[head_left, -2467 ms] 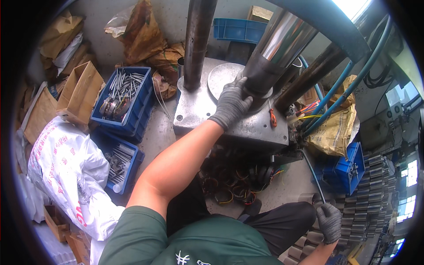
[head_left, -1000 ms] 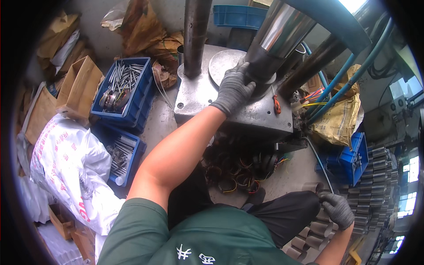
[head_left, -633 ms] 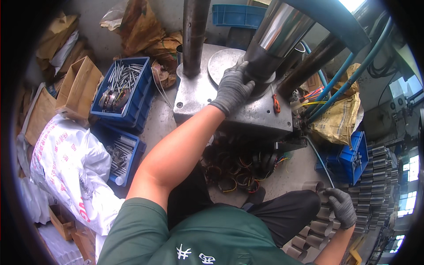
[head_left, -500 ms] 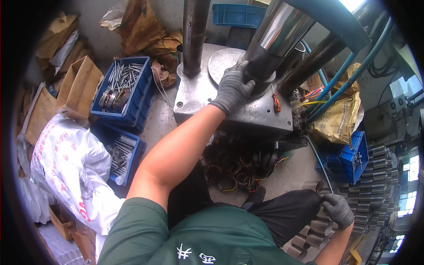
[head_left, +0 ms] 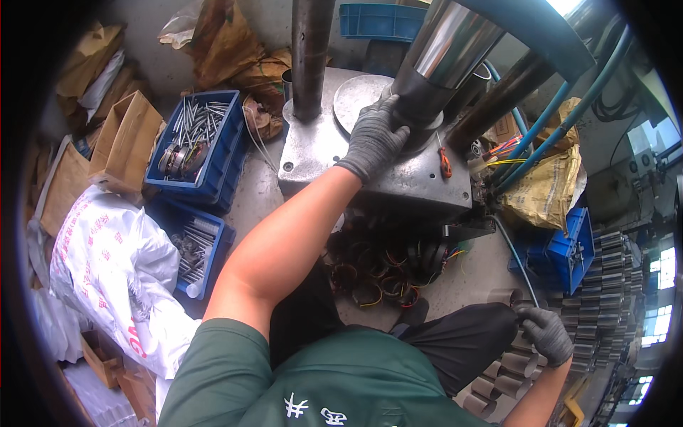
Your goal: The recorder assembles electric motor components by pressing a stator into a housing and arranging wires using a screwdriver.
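Note:
My left hand point(head_left: 373, 135), in a grey knit glove, reaches forward to the press. Its fingers and thumb curve round the near left side of a dark metal sleeve point(head_left: 424, 92) beneath the shiny press ram point(head_left: 462, 39). The sleeve stands over the steel press table point(head_left: 313, 160), beside a round plate point(head_left: 352, 99). By my right knee, my gloved right hand point(head_left: 548, 338) is closed, fingers curled beside the lower end of a thin grey rod or hose point(head_left: 518, 260). What lies inside its grip is hidden. An orange-handled screwdriver point(head_left: 445, 165) sits at the sleeve's right.
Blue crates point(head_left: 196, 186) of metal shafts stand left, near a white sack point(head_left: 114, 270). Wound stators point(head_left: 366, 292) lie under the press. A dark column point(head_left: 309, 64) rises from its table; blue hoses point(head_left: 576, 114) hang right. Metal tubes point(head_left: 605, 285) are stacked at far right.
Both hands keep nearly the same places, the left at the sleeve and the right by the knee. The view has shifted very slightly.

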